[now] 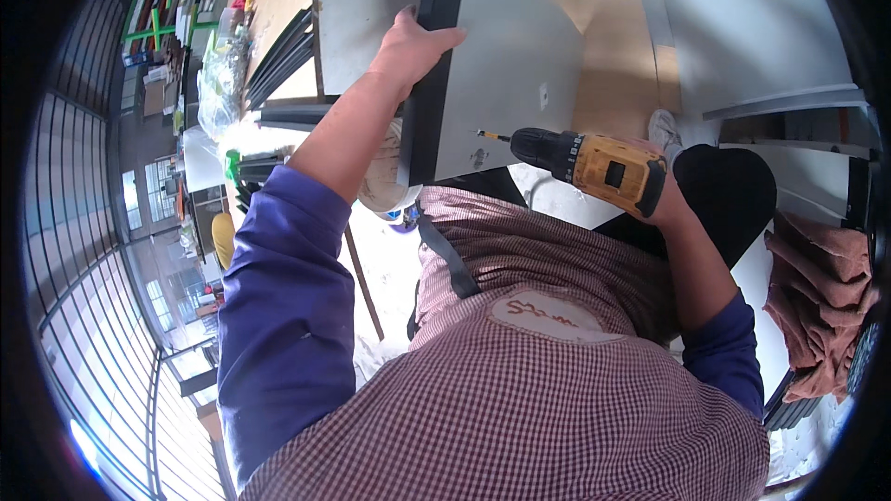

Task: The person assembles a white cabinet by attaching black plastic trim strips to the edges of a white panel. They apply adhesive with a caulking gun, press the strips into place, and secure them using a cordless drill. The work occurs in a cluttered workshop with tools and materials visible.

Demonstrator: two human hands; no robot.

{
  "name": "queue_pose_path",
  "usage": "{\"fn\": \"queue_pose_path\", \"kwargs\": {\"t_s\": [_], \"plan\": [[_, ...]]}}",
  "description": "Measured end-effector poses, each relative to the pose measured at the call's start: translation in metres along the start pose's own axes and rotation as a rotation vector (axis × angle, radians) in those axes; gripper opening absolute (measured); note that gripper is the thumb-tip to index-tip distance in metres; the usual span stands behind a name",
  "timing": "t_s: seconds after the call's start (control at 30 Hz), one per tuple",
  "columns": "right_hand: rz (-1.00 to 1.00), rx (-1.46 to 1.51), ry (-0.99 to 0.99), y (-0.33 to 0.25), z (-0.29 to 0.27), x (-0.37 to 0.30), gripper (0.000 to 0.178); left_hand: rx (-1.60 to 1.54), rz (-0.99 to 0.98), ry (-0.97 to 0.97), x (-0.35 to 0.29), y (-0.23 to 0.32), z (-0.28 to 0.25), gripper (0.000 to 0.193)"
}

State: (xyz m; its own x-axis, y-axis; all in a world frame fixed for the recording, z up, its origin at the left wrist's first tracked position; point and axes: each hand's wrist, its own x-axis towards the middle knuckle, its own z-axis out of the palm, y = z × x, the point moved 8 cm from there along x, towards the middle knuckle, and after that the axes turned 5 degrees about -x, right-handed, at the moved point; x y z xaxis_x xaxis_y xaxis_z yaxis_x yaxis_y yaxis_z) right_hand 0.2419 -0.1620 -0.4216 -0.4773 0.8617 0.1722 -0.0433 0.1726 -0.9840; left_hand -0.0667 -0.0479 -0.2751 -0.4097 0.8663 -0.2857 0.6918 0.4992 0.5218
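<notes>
A long black bar (429, 111) stands along the edge of a pale grey panel (520, 46) in front of me. My left hand (411, 51) grips this bar, with the thumb laid across its top and the fingers going over the far side. In my right hand (670, 206) is a yellow and black cordless drill (613, 172), pointing left. A slim bit sticks out of its chuck, apart from the bar and over the panel's near part. The drill's body hides most of the right hand's fingers.
Several black strips (278, 60) lie on the wooden bench at the left, near clear plastic wrapping (220, 83). A brown cloth (817, 301) hangs at the right. Beyond the panel lies a tan board (603, 46). Another pale panel (761, 28) stands at the far right.
</notes>
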Motion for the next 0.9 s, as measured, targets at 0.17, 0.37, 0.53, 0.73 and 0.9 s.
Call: {"fn": "queue_pose_path", "kwargs": {"t_s": [0.17,0.37,0.53,0.73,0.9], "plan": [[0.060,-0.126,-0.176,0.001,0.014,0.001,0.076,0.133,-0.026,-0.113,-0.041,-0.022,-0.002,0.071],[0.037,-0.086,-0.136,0.012,0.021,-0.004,0.073,-0.247,-0.290,-0.212,-0.069,-0.061,0.012,0.038],[0.006,-0.131,-0.171,0.006,0.033,-0.008,0.071,-0.156,-0.242,-0.128,-0.057,-0.059,0.016,0.031],[-0.052,-0.354,-0.280,-0.010,0.046,-0.011,0.062,-0.101,-0.203,-0.119,-0.061,-0.052,0.013,0.035],[-0.032,-0.166,-0.220,-0.008,0.049,-0.011,0.063,-0.069,-0.205,-0.094,-0.062,-0.050,0.009,0.038]]}}
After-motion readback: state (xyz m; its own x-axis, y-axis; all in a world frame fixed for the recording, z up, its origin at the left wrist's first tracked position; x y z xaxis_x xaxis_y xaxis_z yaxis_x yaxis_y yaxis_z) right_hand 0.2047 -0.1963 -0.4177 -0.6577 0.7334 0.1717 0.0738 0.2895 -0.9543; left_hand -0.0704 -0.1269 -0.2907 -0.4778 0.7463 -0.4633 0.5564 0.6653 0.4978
